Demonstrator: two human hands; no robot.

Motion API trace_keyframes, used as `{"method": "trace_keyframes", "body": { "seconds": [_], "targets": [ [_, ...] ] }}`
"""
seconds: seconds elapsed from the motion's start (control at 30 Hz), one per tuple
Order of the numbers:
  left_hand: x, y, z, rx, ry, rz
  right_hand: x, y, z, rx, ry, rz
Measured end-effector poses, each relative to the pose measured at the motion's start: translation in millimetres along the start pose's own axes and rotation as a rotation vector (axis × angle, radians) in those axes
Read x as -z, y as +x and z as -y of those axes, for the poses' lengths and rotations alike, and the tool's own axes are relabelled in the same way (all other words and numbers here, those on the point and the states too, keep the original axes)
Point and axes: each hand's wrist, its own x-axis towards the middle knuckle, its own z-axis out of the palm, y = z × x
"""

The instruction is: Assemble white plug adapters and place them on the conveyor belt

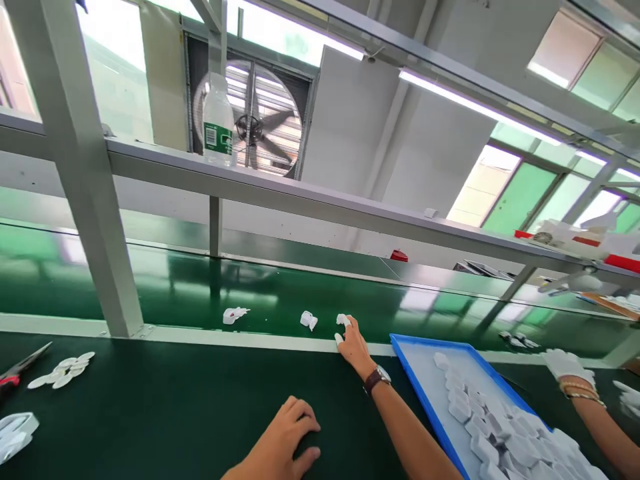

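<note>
My right hand (356, 348) reaches over the rail to the green belt (270, 283), its thumb and forefinger apart. White covers the thumb tip. A small white shape (343, 320) shows at the forefinger's end; I cannot tell whether it is a fingertip cover or a loose part. Left of it on the belt lie a small white plastic part (309, 320) and another white part (235, 315). My left hand (293, 430) hovers over or rests on the dark green tabletop (190, 413), fingers loosely bent and apart, holding nothing.
A blue-rimmed tray (425, 407) full of white plastic parts (520, 440) stands at right. Beyond it is another person's gloved hand (569, 367). At left lie scissors (25, 365), flat white oval pieces (63, 371) and white parts (17, 433). A shelf (300, 190) carrying a bottle (218, 123) crosses above.
</note>
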Motion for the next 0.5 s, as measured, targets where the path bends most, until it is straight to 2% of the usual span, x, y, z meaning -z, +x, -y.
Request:
{"method": "trace_keyframes", "body": {
  "seconds": [0.13, 0.27, 0.37, 0.5],
  "targets": [
    [9.1, 4.5, -4.2, 0.11, -0.084, 0.116, -8.0, 35.3, 1.6, -0.064, 0.049, 0.053],
    [13.3, 3.6, -6.2, 0.113, -0.133, 0.071, -4.4, 41.8, 18.4, -0.037, 0.14, 0.079],
    [10.6, 0.6, -0.7, 0.11, -0.166, 0.001, 8.2, 17.9, 36.6, 0.04, 0.239, 0.105],
    [2.2, -4.1, 15.0, 0.103, -0.158, -0.131, 38.3, -46.2, 64.7, 0.197, 0.369, 0.211]
  ]
}}
